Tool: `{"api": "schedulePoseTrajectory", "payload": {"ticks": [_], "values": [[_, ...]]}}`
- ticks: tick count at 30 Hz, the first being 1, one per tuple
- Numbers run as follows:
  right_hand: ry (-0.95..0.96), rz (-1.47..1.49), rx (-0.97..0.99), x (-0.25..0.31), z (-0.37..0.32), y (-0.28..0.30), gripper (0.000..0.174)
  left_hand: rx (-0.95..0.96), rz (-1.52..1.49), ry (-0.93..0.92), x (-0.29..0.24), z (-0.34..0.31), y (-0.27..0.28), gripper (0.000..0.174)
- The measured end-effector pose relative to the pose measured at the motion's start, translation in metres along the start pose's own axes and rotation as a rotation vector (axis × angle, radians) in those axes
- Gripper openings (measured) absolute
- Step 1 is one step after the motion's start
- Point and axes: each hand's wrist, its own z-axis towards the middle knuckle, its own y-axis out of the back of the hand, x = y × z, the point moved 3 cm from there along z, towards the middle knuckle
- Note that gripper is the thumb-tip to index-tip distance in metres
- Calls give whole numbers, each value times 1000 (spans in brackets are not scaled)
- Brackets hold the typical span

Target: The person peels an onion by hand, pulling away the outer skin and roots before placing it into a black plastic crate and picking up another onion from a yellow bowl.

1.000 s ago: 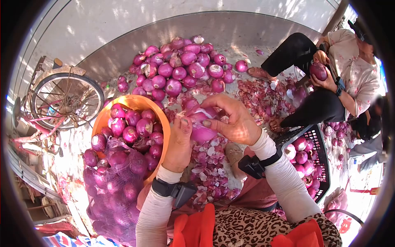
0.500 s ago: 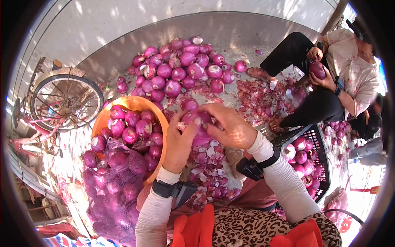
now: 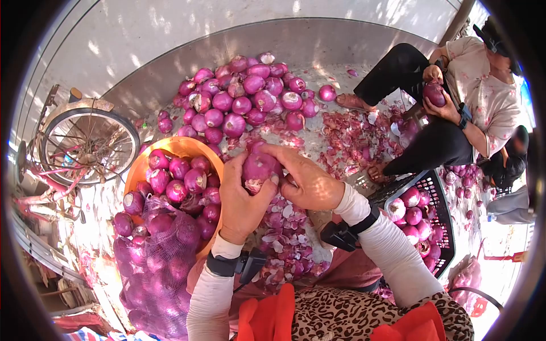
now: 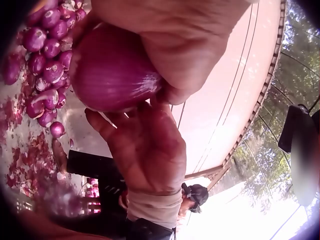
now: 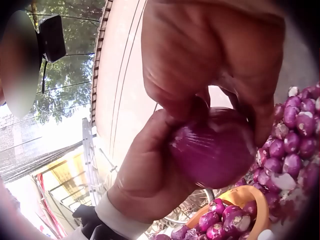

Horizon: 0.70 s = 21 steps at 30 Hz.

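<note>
A large purple onion point(image 3: 260, 169) is held up between both hands, over a heap of loose peel point(image 3: 284, 233). My left hand point(image 3: 242, 202) grips it from the left, its thumb lying across the near side by the pale root end. From the right, my right hand point(image 3: 313, 183) curls its fingers onto the onion's upper side. The left wrist view shows the onion point(image 4: 115, 70) smooth and shiny under the left palm. Seen in the right wrist view, the right fingers point(image 5: 210, 55) arch over the onion point(image 5: 215, 150), partly hiding it.
An orange basket point(image 3: 214, 159) of onions and a purple mesh sack point(image 3: 153, 284) stand at left, near a bicycle wheel point(image 3: 91, 146). Beyond lies an onion pile point(image 3: 244, 96). At right, another person point(image 3: 478, 96) holds an onion beside a black crate point(image 3: 446, 227).
The hands have drawn in around the onion and turned it, so its root end now faces me. The loose pale skin spread between the fingers a second ago is out of sight.
</note>
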Motion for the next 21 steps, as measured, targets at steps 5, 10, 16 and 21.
{"api": "schedulePoseTrajectory", "payload": {"ticks": [5, 10, 16, 21], "values": [[-83, 7, -52, 1, 1, -9, 69, -25, 34, -53, -2, 2, 0, 59], [-74, -65, -132, 4, 2, -15, 68, -34, 76, -70, -1, 3, 0, 58], [-233, 363, -223, -18, 1, 3, 58, 104, -643, 249, 5, 5, 11, 45], [-350, 631, -142, -11, 3, 16, 34, 53, -809, 353, 11, 4, 6, 51]]}}
